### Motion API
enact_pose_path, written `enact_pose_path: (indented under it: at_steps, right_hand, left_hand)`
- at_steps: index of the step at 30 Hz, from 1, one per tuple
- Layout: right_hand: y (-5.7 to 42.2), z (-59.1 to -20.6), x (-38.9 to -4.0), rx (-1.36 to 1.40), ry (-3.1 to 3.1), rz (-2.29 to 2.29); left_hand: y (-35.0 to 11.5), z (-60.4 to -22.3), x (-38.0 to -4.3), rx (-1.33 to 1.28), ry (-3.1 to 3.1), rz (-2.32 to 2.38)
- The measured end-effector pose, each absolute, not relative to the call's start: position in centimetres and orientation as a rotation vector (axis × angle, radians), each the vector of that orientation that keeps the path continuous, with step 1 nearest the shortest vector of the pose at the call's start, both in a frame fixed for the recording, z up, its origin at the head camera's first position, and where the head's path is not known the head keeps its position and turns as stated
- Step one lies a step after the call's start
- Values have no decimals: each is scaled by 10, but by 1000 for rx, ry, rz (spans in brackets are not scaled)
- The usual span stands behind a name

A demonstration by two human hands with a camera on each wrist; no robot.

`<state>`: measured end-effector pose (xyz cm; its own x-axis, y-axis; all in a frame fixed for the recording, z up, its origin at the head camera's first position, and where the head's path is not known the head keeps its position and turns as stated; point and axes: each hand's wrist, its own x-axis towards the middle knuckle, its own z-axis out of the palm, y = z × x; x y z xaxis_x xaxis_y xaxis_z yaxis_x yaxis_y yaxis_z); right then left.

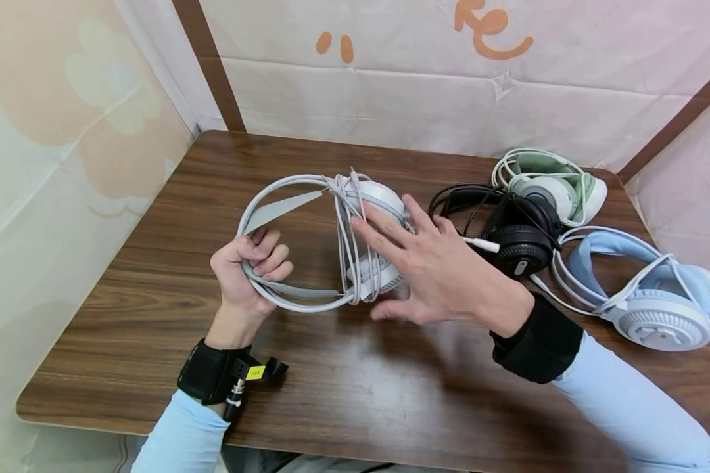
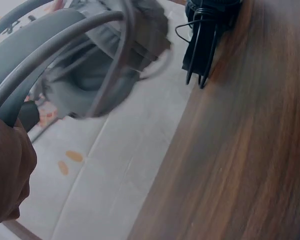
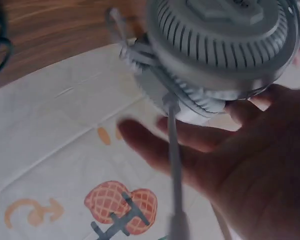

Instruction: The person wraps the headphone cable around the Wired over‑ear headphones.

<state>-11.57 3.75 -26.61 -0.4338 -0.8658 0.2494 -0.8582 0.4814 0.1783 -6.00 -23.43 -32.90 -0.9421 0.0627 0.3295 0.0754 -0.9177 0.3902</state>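
White-grey over-ear headphones (image 1: 380,196) are held up over the table, headband to the left and ear cups to the right. My left hand (image 1: 244,266) grips the headband at its top, fingers curled round it. A thin cable (image 1: 342,243) is wound several times about the ear cups. Over the cups my right hand (image 1: 434,269) is spread, its fingertips at the wound cable. One cable end with a white plug (image 1: 484,245) sticks out to the right, beyond that hand. The right wrist view shows a ribbed ear cup (image 3: 215,45) close, with straight fingers beside it.
On the table's (image 1: 124,315) right side lie black headphones (image 1: 523,246), green-and-white headphones (image 1: 550,187) at the back, and light blue headphones (image 1: 662,322) near the right edge, each with its cable. A patterned curtain (image 1: 390,98) hangs behind.
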Motion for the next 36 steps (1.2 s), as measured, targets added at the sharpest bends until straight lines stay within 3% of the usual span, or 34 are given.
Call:
enact_pose_path:
  at_steps: [6, 14, 22, 31, 36]
  right_hand:
    - [38, -287, -128, 1421, -2210, -141]
    - [30, -311, -152, 1487, -2367, -85]
    - [8, -303, -168, 1517, -2471, -178]
    - [-44, -286, -218, 1397, -2663, -404]
    - [-55, -292, -256, 1231, -2706, -409]
  left_hand:
    - [-235, -331, -65, -376, -763, -3002]
    - [-245, -351, -88, 328, -1208, -2959]
    - [-266, -347, -81, 662, -1956, -2513]
    - [-263, -299, -8, 449, -2442, -1773]
    - [-248, -295, 8, 329, -2534, -1549]
